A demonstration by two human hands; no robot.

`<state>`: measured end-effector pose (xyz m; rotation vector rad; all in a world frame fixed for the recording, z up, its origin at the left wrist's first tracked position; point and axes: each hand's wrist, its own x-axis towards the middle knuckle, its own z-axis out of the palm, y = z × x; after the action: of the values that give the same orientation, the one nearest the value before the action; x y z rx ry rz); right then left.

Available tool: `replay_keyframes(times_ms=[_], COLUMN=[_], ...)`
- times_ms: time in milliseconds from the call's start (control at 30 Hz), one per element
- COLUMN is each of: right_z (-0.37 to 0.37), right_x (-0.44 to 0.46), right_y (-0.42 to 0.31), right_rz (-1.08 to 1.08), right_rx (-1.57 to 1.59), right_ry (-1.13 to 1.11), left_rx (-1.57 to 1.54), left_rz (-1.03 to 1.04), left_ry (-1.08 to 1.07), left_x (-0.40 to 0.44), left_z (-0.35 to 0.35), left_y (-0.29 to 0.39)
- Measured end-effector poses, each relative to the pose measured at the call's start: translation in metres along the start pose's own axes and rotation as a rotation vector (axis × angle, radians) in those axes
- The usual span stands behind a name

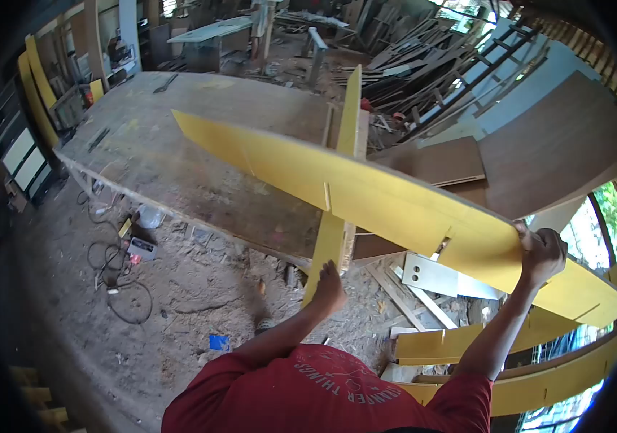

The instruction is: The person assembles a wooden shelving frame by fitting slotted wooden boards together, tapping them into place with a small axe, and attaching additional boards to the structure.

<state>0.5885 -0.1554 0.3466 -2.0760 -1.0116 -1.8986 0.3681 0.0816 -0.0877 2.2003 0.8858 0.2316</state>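
Lighting: daylight, uneven; overall level moderate. Principal source: openings at right, where bright green foliage (614,216) burns to white in patches. Secondary glare: left margin, upper right, lower right. Long, tapered, flat yellow board (388,189): well lit, colour strong. Stacked dark scrap timber (424,76): dim, detail soft. Optics: wide fisheye; broad grey-brown wooden tabletop (243,94) bowed, corners black. Sharpness: pale lettering on red fabric shirt (294,404) legible.

Dark scrap timber (417,63) is heaped at 1 o'clock; between 1 and 2, a ladder (496,67) is set aslant. At 11, a pale-topped table (211,30) is placed. On the sandy floor (193,292), a black cable (151,303) is strewn towards 8, a blue scrap (219,343) at 7.
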Motion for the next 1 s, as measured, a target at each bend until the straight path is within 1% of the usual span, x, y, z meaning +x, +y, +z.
replay_keyframes(times_ms=[100, 233, 267, 367, 433, 467, 500, 567, 733, 833, 1000], right_z=[0.024, 0.055, 0.062, 0.088, 0.094, 0.101, 0.105, 0.104, 0.137, 0.142, 0.152], right_x=[-0.009, -0.018, -0.017, -0.014, -0.008, -0.008, -0.01, -0.002, -0.015, -0.024, -0.025], right_y=[0.002, -0.016, -0.03, -0.078, -0.112, -0.13, -0.142, -0.175, -0.254, -0.297, -0.367], right_rz=[0.023, 0.028, 0.021, 0.079, 0.032, 0.037, 0.022, -0.007, 0.016, -0.02, 0.015], right_rx=[0.019, 0.044, 0.047, 0.129, 0.183, 0.297, 0.258, 0.319, 0.47, 0.567, 0.693], right_ry=[-0.01, -0.013, -0.041, -0.064, -0.034, 0.037, 0.014, 0.006, -0.024, -0.065, -0.194], left_rx=[-0.115, -0.118, -0.097, -0.146, -0.147, -0.141, -0.135, -0.143, -0.209, -0.177, -0.133], left_rz=[-0.029, -0.006, 0.013, -0.007, 0.019, 0.035, 0.051, 0.04, -0.013, -0.002, 0.008], left_ry=[-0.002, 0.024, 0.059, 0.022, 0.047, 0.067, 0.092, 0.088, 0.024, 0.037, 0.068], left_x=[-0.008, -0.009, -0.008, -0.013, -0.008, -0.004, -0.002, -0.01, -0.014, -0.015, -0.008], left_z=[-0.01, -0.012, -0.013, -0.021, -0.013, -0.01, -0.003, 0.001, -0.031, -0.03, -0.016], left_y=[-0.003, 0.0, 0.002, 0.007, -0.006, -0.015, -0.023, -0.026, -0.008, -0.001, -0.011])
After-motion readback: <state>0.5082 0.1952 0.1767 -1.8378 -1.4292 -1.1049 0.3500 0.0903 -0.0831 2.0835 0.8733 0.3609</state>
